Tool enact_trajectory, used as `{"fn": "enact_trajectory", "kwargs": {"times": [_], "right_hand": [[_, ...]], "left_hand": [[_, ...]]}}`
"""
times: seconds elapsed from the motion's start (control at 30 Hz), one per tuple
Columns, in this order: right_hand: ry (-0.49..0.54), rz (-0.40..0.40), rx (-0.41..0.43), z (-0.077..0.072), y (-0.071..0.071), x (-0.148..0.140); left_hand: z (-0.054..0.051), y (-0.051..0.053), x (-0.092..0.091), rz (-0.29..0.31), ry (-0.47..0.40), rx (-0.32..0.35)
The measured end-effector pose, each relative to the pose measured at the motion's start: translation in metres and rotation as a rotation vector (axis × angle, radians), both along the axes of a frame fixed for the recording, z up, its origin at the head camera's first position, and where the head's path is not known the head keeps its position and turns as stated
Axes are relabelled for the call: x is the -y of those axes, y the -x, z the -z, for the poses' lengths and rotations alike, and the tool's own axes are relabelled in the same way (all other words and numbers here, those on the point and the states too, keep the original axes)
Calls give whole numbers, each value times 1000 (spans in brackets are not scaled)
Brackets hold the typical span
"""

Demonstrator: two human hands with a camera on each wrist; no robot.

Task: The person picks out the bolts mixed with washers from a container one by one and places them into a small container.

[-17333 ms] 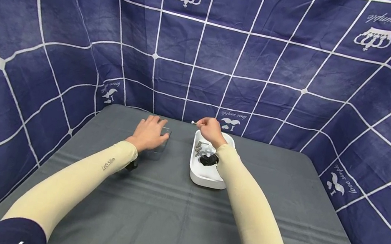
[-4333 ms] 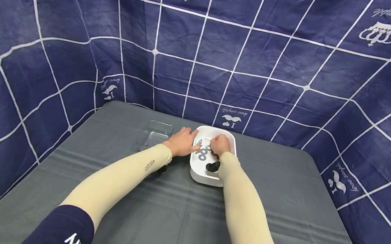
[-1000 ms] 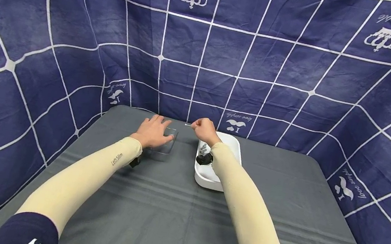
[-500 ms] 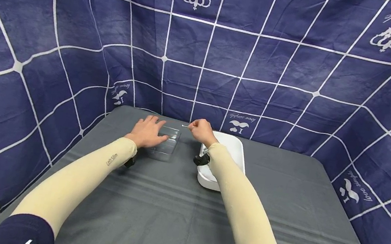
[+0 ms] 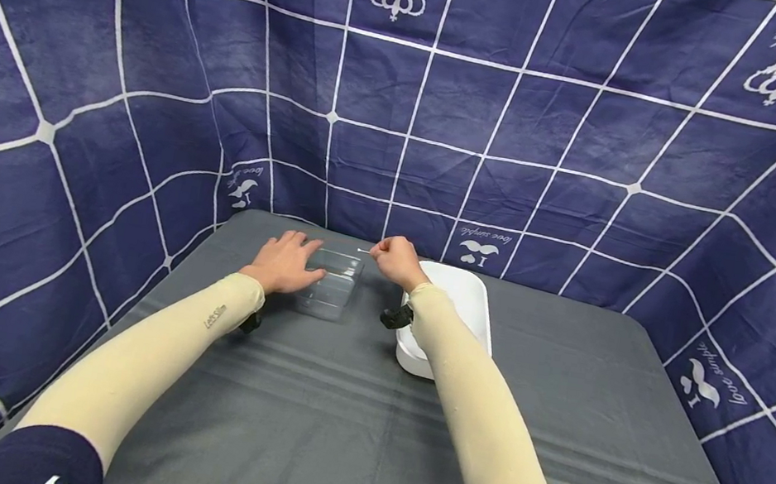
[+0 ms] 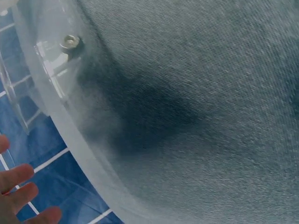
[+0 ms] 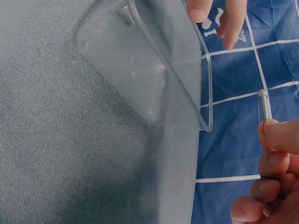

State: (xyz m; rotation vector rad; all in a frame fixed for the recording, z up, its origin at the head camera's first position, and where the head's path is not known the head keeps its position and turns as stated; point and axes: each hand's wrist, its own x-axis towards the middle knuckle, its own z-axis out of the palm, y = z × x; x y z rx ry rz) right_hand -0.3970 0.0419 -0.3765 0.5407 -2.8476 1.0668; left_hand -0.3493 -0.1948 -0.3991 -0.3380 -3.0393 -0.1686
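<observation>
My right hand (image 5: 400, 262) pinches a slim metal bolt (image 7: 264, 106) between thumb and index finger, its head end pointing away from the fingertips. In the head view the bolt is just beyond the right back corner of a clear plastic box (image 5: 328, 300). Fingers spread, my left hand (image 5: 282, 263) hovers over or rests on the box's left side; contact cannot be made out. Inside the box, the left wrist view has a small metal piece, like a nut or bolt head (image 6: 70, 42).
To the right stands a white tray (image 5: 475, 301), partly covered by my right forearm; its contents are hidden now. Grey cloth (image 5: 302, 413) covers the table. A blue curtain with white lines (image 5: 454, 101) closes off the back and sides.
Some seconds ago my right hand was in the white tray, with the left at its rim. Over the last second, the right hand with the bolt and the left hand have both shifted left.
</observation>
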Motion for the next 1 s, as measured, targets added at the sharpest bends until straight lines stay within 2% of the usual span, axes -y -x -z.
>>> {"fn": "enact_trajectory", "kwargs": {"times": [0.3,0.67,1.0], "right_hand": [[-4,-20,11,2,1,4],[12,-28,-3,2,1,11],[1,-33,5,3,1,16]], "left_hand": [[11,2,7,5,-38,15],[23,10,9,-12,-50,41],[26,10,7,-25,-68,51]]}}
